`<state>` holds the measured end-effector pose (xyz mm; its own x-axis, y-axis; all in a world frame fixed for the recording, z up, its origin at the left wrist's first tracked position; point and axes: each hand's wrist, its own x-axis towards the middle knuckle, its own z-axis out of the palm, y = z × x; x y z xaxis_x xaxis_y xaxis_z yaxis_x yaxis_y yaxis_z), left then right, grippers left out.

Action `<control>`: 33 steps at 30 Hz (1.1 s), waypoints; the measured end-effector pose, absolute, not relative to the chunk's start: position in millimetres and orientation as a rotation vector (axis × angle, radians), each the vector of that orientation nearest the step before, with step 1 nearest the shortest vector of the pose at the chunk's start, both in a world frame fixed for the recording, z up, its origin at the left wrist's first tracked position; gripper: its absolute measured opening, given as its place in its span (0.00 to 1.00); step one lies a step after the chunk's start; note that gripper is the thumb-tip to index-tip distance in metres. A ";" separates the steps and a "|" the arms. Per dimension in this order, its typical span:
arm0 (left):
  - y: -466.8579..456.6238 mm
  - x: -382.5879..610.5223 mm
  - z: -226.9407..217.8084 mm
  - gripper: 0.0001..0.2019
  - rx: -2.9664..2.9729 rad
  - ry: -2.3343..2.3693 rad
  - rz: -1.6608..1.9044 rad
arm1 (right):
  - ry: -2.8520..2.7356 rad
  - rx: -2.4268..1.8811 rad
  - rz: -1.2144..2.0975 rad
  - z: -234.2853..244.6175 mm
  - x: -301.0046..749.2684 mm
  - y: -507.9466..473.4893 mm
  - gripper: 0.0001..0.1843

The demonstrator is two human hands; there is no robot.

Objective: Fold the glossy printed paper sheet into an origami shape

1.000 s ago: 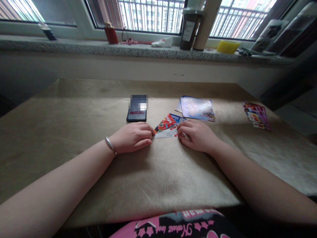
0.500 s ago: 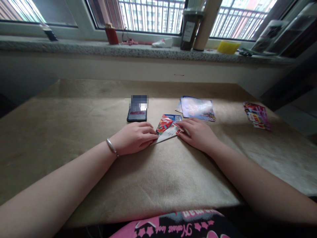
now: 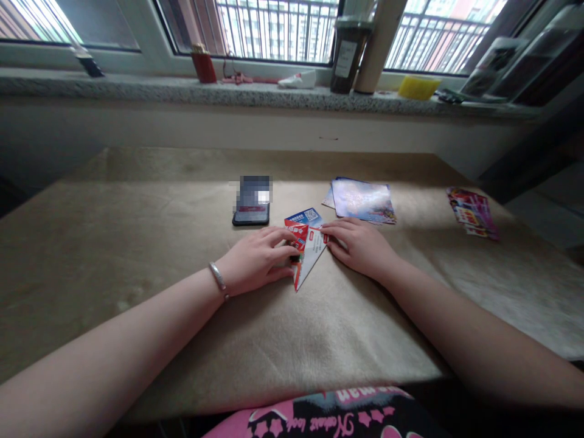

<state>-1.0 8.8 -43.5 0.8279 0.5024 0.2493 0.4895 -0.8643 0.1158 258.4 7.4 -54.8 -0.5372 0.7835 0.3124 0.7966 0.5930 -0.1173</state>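
Note:
A folded paper leaflet (image 3: pixel 314 249) lies on the table between my hands, with red, white and blue printed parts. One narrow point faces me, and a blue flap with a QR code sticks out at the far side. My left hand (image 3: pixel 267 255), wearing a silver bangle (image 3: pixel 218 277), grips the leaflet's left edge with fingers slightly apart. At the opposite side, my right hand (image 3: pixel 362 246) has thumb and fingertips closed on its right corner. Beyond my left hand is a phone (image 3: pixel 252 204), its screen lit and partly pixelated.
Several glossy printed sheets (image 3: pixel 362 198) lie beyond my right hand. Fanned colourful leaflets (image 3: pixel 472 213) rest farther right on the tablecloth (image 3: pixel 150 243). Along the stone windowsill (image 3: pixel 150 88) stand a red container (image 3: pixel 203 66), a dark lidded jar (image 3: pixel 349 58) and a yellow object (image 3: pixel 418 88).
The folded leaflet has turned, so its narrow point faces me instead of lower left. My left hand has shifted slightly right and nearer to me; my right hand stays almost in place.

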 end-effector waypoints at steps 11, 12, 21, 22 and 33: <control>8.9 1.0 -42.9 0.20 2.927 0.783 0.331 | -2.528 -1.363 -0.048 -55.0 254.3 7.9 0.27; 8.6 1.1 -41.9 0.20 2.946 0.750 0.322 | -2.532 -1.368 -0.049 -55.0 253.9 7.9 0.27; 8.2 -0.1 -42.2 0.21 2.967 0.705 0.297 | -2.314 -1.295 0.261 -55.5 258.0 11.6 0.17; 8.2 -0.4 -42.9 0.21 2.960 0.707 0.294 | -2.269 -1.280 0.296 -55.0 259.0 11.6 0.15; 7.2 -0.4 -41.4 0.21 2.976 0.717 0.301 | -2.202 -1.122 0.359 -49.8 270.7 11.1 0.16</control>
<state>-0.4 7.2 -41.4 0.8722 0.4571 0.1741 0.4443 -0.8892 0.1090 270.7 11.1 -49.8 -0.4363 0.7994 0.4131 0.6266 0.5994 -0.4981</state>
